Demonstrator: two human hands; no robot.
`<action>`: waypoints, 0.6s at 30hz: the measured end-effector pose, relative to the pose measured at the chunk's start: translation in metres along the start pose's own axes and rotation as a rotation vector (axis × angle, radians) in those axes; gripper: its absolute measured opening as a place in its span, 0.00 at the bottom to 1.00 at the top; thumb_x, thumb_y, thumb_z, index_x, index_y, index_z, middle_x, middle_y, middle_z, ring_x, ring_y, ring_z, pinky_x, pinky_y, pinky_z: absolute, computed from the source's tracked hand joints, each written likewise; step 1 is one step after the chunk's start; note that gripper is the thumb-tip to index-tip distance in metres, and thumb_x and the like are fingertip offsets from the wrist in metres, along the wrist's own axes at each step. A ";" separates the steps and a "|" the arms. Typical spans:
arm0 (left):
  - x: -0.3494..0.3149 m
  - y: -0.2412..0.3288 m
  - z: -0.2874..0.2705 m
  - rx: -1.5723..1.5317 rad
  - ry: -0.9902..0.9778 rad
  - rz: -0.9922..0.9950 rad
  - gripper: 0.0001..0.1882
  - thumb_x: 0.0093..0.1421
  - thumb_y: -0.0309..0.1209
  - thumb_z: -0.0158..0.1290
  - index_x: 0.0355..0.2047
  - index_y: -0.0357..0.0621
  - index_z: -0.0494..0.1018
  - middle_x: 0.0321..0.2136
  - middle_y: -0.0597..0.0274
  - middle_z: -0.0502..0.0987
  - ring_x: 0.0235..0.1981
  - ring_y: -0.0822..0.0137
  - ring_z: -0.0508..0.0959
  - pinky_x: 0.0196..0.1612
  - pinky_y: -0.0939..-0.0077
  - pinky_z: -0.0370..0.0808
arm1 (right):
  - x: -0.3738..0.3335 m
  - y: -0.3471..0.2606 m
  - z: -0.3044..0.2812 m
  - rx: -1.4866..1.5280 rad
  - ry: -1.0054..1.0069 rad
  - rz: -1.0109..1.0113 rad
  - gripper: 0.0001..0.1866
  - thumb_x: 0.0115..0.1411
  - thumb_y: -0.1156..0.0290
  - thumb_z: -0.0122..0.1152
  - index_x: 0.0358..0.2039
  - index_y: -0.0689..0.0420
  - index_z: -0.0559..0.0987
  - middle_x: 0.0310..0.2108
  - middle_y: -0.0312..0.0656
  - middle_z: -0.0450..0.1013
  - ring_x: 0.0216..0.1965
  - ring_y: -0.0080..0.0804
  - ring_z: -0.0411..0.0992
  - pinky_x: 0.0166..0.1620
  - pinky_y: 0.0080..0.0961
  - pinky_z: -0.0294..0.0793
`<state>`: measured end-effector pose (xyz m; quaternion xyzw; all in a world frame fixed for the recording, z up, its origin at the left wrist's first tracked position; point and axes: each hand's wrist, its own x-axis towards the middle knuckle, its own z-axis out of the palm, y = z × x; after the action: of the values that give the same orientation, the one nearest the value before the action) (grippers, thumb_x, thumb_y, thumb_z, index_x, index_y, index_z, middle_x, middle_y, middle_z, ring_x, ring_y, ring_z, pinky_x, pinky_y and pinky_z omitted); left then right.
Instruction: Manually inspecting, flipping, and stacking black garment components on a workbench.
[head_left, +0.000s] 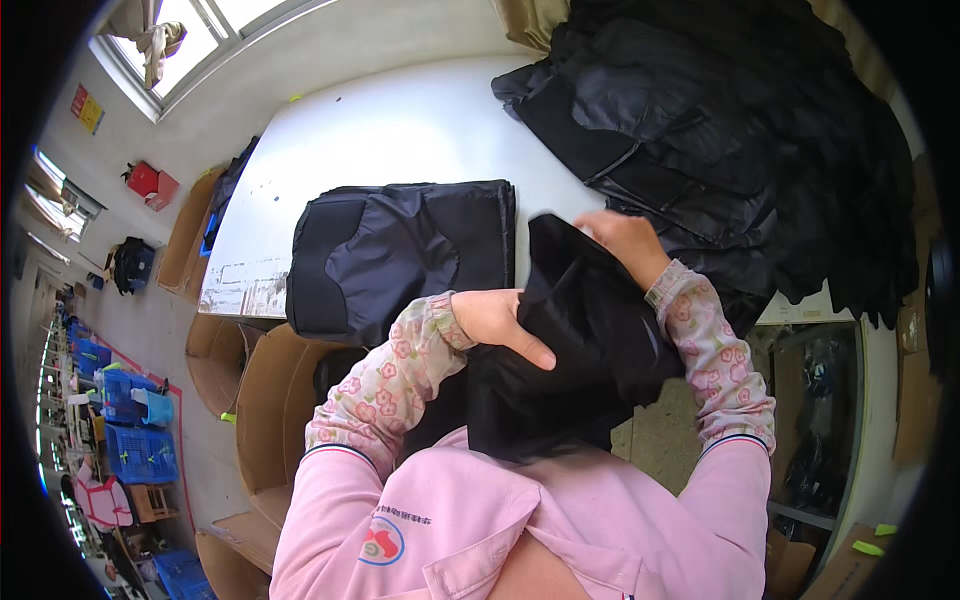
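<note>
A black garment (570,340) hangs in front of my chest at the table's near edge. My left hand (505,325) is closed on its left side, the thumb lying over the cloth and the other fingers hidden behind it. At its upper right, my right hand (625,240) pinches the top edge with curled fingers. Just left of it, a neat stack of folded black garments (400,255) lies on the white table (400,120). Some of the panels on the stack look shiny, others matte.
A large heap of black garments (720,140) covers the table's right side and hangs over its edge. Cardboard boxes (275,410) stand below the table on the left. Blue baskets (140,450) line the room farther left. A shelf (815,430) is at the lower right.
</note>
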<state>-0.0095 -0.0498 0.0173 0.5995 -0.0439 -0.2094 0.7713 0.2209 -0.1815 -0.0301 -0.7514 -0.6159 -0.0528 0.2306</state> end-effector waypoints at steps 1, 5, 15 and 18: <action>-0.006 -0.002 -0.007 0.184 0.085 0.072 0.19 0.51 0.24 0.65 0.45 0.36 0.76 0.40 0.65 0.80 0.40 0.71 0.78 0.49 0.77 0.73 | -0.004 0.006 -0.002 -0.043 -0.206 0.046 0.12 0.59 0.58 0.59 0.36 0.53 0.80 0.33 0.47 0.77 0.35 0.46 0.76 0.36 0.36 0.75; -0.019 -0.018 -0.028 -0.100 0.282 0.177 0.20 0.50 0.22 0.64 0.46 0.38 0.76 0.42 0.64 0.80 0.43 0.70 0.77 0.51 0.73 0.72 | -0.021 0.007 -0.045 0.956 0.002 0.443 0.18 0.62 0.61 0.58 0.46 0.59 0.77 0.33 0.38 0.77 0.33 0.27 0.75 0.40 0.23 0.73; -0.031 -0.026 -0.045 -0.575 0.165 0.389 0.19 0.53 0.20 0.59 0.47 0.35 0.74 0.46 0.52 0.78 0.45 0.58 0.79 0.52 0.62 0.75 | -0.071 -0.037 -0.061 0.778 0.176 0.303 0.09 0.56 0.84 0.54 0.36 0.64 0.80 0.32 0.40 0.79 0.40 0.26 0.75 0.47 0.21 0.71; -0.039 -0.034 -0.066 -0.689 0.032 0.495 0.21 0.54 0.21 0.56 0.49 0.29 0.70 0.47 0.42 0.76 0.49 0.50 0.78 0.54 0.54 0.74 | -0.111 0.065 -0.033 0.410 0.029 0.529 0.11 0.53 0.80 0.57 0.39 0.63 0.78 0.34 0.44 0.76 0.39 0.30 0.75 0.44 0.23 0.72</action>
<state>-0.0327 0.0183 -0.0260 0.2812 -0.1021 -0.0112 0.9541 0.2630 -0.3040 -0.0594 -0.8225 -0.3938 0.1230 0.3914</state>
